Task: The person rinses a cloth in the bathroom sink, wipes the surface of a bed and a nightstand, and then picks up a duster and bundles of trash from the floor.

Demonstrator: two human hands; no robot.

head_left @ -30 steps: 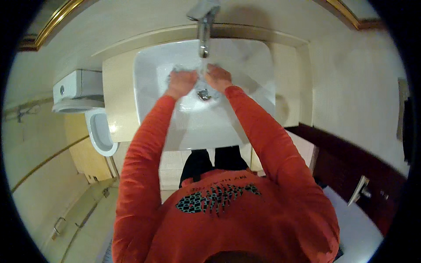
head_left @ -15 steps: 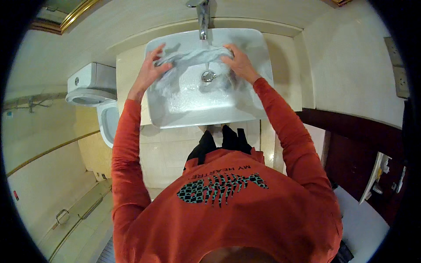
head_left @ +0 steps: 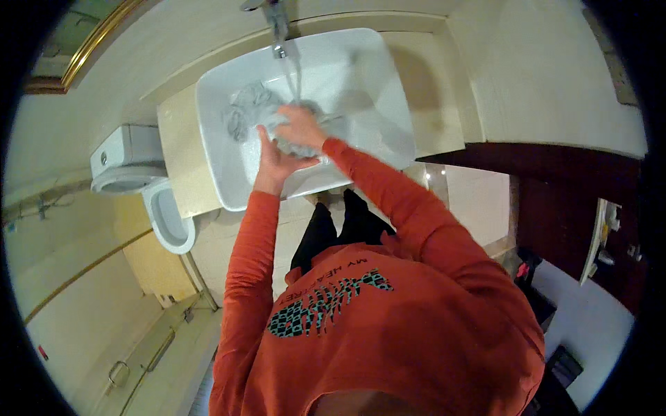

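A wet, pale grey cloth (head_left: 251, 104) lies bunched in the white washbasin (head_left: 214, 166), its far-left part in loose folds. Its near end is gathered between my two hands. My left hand (head_left: 275, 166) cups this bunch from the near side, thumb stretched to the right and a finger pointing up along it. From above and the right, my right hand (head_left: 303, 127) grips the same bunch, fingers bent over it. Water runs from the chrome tap (head_left: 279, 48) in a stream just behind my right hand. The cloth hides some of my fingertips.
A pale counter (head_left: 182, 149) surrounds the basin, with a wall behind it. To the left stands a white toilet (head_left: 170, 215) with its cistern (head_left: 125, 149). A gold-framed mirror (head_left: 90, 48) hangs at the upper left. A dark red door (head_left: 562, 208) is on the right.
My hands were apart, holding the cloth stretched across the back of the basin. They have come together nearer the front, and the cloth is bunched. The view has shifted and turned.
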